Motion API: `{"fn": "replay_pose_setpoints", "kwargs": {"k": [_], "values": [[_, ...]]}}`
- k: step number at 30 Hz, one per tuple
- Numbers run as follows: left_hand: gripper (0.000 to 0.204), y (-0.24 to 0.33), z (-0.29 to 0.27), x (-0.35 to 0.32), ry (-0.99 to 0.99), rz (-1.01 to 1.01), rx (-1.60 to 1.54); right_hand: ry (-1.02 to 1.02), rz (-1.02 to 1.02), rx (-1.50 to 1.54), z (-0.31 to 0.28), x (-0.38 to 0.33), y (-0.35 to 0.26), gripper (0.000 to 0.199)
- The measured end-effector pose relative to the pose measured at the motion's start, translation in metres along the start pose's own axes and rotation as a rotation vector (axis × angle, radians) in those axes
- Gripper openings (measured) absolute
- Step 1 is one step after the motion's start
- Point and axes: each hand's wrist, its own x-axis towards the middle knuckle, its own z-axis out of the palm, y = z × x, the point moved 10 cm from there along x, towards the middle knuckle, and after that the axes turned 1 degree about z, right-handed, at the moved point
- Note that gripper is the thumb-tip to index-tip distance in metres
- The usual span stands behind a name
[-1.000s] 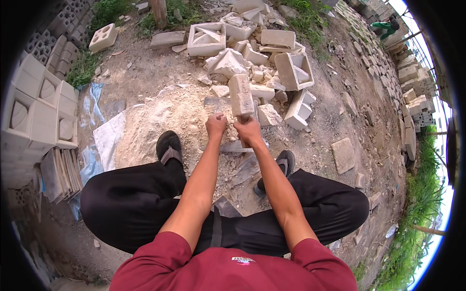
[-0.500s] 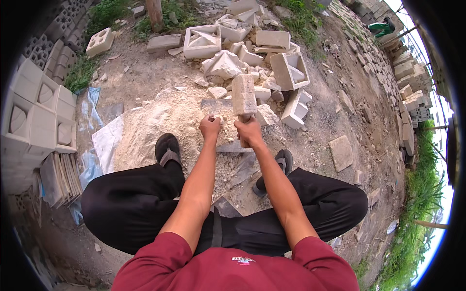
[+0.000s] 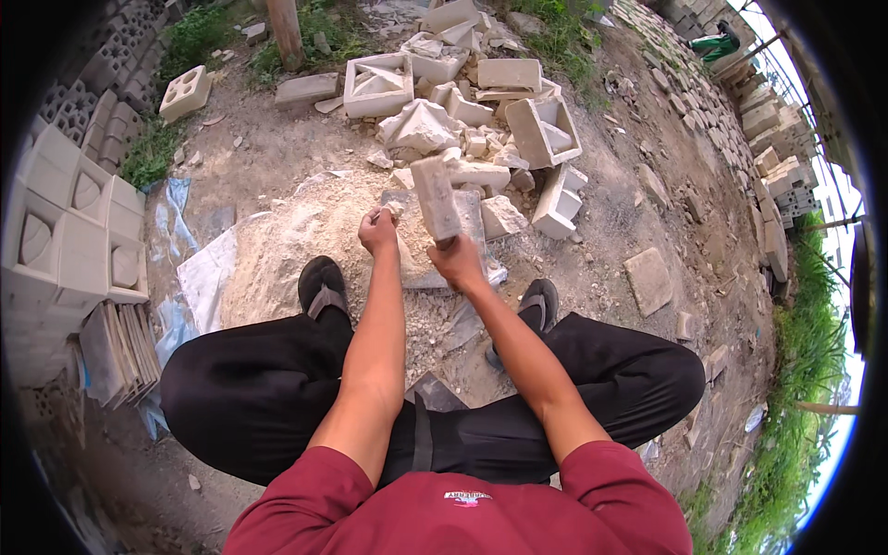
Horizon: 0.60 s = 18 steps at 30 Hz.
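Note:
My right hand is wrapped round the handle of a mallet with a dusty, block-shaped wooden head, raised and tilted to the left. Left of it, my left hand pinches a small pale chunk of stone at the fingertips. A flat grey slab lies on the ground under both hands, partly hidden by the mallet and my right hand. Pale crushed rubble spreads around the slab's left side.
Beyond the slab rises a heap of broken pale blocks. Moulded blocks are stacked at the left, above leaning thin boards. A square slab lies to the right. A wooden post stands at the back.
The mallet has swung over to the left and its head now tilts that way. My left hand has shifted slightly left and away from me, and more of the grey slab shows.

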Motion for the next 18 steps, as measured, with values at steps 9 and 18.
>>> {"fn": "replay_pose_setpoints", "kwargs": {"k": [9, 18], "values": [[0.027, 0.002, 0.018, -0.02, -0.16, 0.02, 0.057, -0.306, 0.337, 0.097, 0.008, 0.014, 0.027, 0.027], [0.027, 0.007, 0.039, -0.038, -0.135, -0.035, 0.052, -0.211, 0.3, -0.229, -0.003, 0.022, 0.083, 0.038]]}}
